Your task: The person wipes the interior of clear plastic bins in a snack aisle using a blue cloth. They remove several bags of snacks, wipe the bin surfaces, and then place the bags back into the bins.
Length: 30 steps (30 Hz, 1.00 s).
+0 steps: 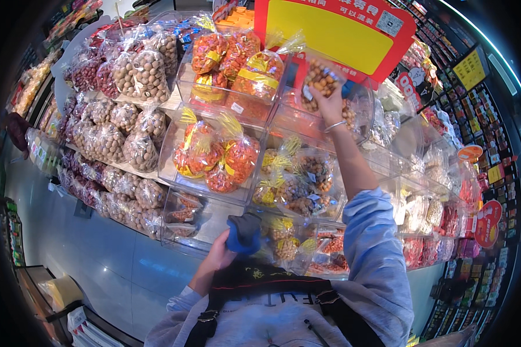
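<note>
My right hand [331, 107] reaches up to the top tier of the display and grips a clear plastic bag of brown nuts [322, 79]. That bag is at a transparent acrylic bin [301, 122], where more nuts show below my wrist. A strip of something blue shows behind the bag. Low in front of my body, my left hand [219, 255] is closed on a blue and dark grey cloth [244, 234]. Just beyond the cloth lies a lower acrylic bin with a bare wooden base [218, 222] and a few small packs [186, 208] along its left side.
Tied bags of orange snacks [236, 158] fill the middle bins. Bagged round nuts [145, 73] are stacked at left. A red and yellow sign [330, 30] stands behind the top tier. More bagged nuts [314, 167] lie beneath my right forearm. Stocked shelves [482, 117] line the right.
</note>
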Available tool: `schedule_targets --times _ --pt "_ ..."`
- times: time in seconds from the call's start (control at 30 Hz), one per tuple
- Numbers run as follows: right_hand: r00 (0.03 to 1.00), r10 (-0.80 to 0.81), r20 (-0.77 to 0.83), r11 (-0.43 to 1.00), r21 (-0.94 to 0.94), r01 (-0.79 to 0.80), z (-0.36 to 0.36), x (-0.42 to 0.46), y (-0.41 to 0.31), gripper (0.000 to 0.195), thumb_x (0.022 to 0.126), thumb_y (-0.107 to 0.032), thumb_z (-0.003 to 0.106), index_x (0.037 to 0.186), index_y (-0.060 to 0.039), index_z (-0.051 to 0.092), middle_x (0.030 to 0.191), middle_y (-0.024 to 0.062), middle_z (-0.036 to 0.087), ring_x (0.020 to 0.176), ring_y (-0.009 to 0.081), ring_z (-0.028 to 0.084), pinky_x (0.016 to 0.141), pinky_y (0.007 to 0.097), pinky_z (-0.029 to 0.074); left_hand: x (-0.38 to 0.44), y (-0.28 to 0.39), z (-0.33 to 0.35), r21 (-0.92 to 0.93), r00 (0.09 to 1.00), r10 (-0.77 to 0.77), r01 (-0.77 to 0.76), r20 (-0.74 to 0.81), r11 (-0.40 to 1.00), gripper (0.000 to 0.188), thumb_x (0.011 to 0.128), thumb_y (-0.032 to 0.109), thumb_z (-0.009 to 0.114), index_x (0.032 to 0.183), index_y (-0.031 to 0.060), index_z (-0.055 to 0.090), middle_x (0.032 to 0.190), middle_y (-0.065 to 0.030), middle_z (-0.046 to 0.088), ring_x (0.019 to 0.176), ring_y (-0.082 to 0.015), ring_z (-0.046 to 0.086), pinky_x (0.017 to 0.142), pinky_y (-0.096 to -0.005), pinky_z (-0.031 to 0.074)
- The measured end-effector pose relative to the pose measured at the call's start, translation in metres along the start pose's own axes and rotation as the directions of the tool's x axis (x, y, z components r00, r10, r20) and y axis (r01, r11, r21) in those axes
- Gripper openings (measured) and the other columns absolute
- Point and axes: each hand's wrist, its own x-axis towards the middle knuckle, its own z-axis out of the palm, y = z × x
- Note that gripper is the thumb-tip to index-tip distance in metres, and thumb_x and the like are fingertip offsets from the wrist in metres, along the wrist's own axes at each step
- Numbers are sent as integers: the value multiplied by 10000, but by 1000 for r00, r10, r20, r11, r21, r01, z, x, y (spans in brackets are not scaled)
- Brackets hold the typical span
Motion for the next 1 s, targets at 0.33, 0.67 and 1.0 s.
schedule_targets --times 0.33,0.67,1.0 --pt "673 423 606 775 -627 77 14 3 -44 470 811 -423 599 1055 -22 622 922 194 633 856 278 595 763 355 459 16 22 -16 -138 980 22 6 200 990 390 973 303 382 1210 33 534 1128 -67 617 986 -177 592 853 -319 459" --pt "794 336 506 731 -672 119 24 -2 -5 329 868 -252 458 1091 -45 584 1033 249 632 1034 357 596 882 421 455 14 15 -12 -3 1000 28 -28 14 1000 397 973 264 389 1260 13 500 1206 -97 581 1120 -202 548 972 -362 423" --pt "809 150 568 956 -292 28 31 12 19 441 926 -363 398 1119 -13 586 1182 205 574 1128 338 529 972 374 392 11 14 2 -21 998 26 -27 -49 999 384 976 233 384 1264 3 491 1211 -104 563 1110 -207 543 973 -347 420"
